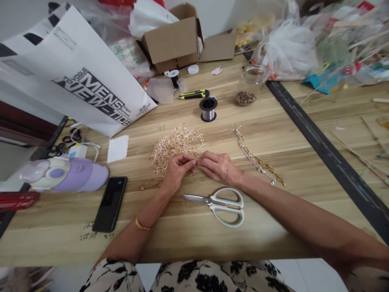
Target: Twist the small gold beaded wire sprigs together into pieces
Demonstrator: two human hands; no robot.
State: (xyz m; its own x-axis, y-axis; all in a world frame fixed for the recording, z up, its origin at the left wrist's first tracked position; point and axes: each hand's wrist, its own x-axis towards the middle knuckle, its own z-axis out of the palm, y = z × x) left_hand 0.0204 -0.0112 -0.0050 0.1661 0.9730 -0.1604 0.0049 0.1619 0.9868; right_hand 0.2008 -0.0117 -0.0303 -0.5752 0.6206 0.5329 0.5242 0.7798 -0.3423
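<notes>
My left hand (180,170) and my right hand (219,167) meet fingertip to fingertip over the wooden table. Both are closed in a pinch, and the small thing between the fingertips is too tiny to name. Right behind my left hand spreads a pile of gold and clear beads (173,144). A short gold strand (149,185) lies left of my left wrist. White-handled scissors (219,204) rest just in front of my hands, blades pointing left. To the right of my right hand lie gold and silver chains (257,158), side by side.
Behind the beads stand a wire spool (208,109), a yellow-black utility knife (193,94) and a glass jar (251,83) with beads at its bottom. On the left are a phone (110,204), a purple bottle (73,174) and a large paper bag (82,69). A cardboard box (172,40) sits farther back.
</notes>
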